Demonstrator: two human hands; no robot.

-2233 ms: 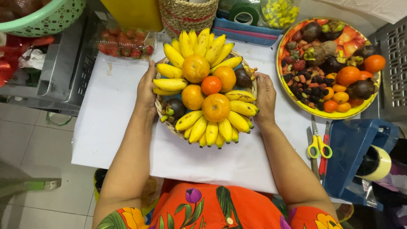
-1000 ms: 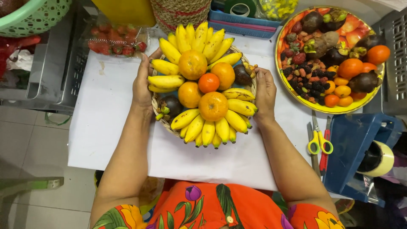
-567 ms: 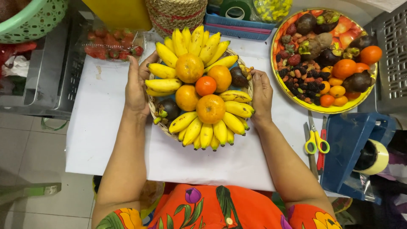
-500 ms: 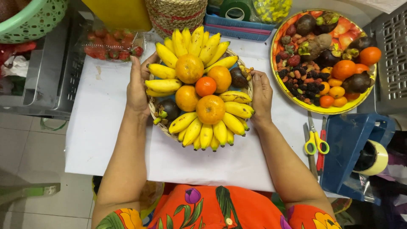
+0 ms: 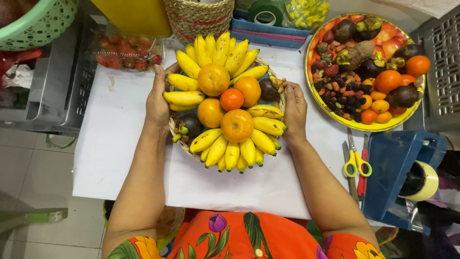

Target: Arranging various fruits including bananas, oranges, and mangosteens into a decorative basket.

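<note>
White paper (image 5: 120, 144) covers the table in front of me, and its left and near edges show bare sheet with free room around the basket. My left hand (image 5: 158, 98) lies flat against the left side of the woven fruit basket (image 5: 178, 139), fingers (image 5: 158, 76) stretched along the rim and pressing on it, thumb hidden behind the bananas. My right hand (image 5: 294, 110) holds the right side the same way, fingers (image 5: 289, 90) curled over the rim. Both hands grip the basket between them; it stands in the middle of the paper.

Inside the basket, small yellow bananas (image 5: 225, 52) fan out at the far side and another row of bananas (image 5: 239, 151) at the near side, with oranges (image 5: 214, 79) piled in the centre and dark mangosteens (image 5: 189, 125) at the sides.

To my right, just beside the right hand, stands a round yellow tray (image 5: 357, 125) with mixed fruit. Near it lie yellow-handled scissors (image 5: 355, 163), and then a blue tape dispenser (image 5: 397, 177) with a pale roll. On the far left, a clear plastic box of strawberries (image 5: 125, 55) sits at the edge of the paper. Behind the basket are a taller woven basket (image 5: 199, 19) and a flat blue tray (image 5: 273, 36) with a green tape roll (image 5: 266, 12). A green plastic basket (image 5: 40, 24) is in the far left corner. Grey floor tiles (image 5: 28, 168) show on the left, below the table edge.
</note>
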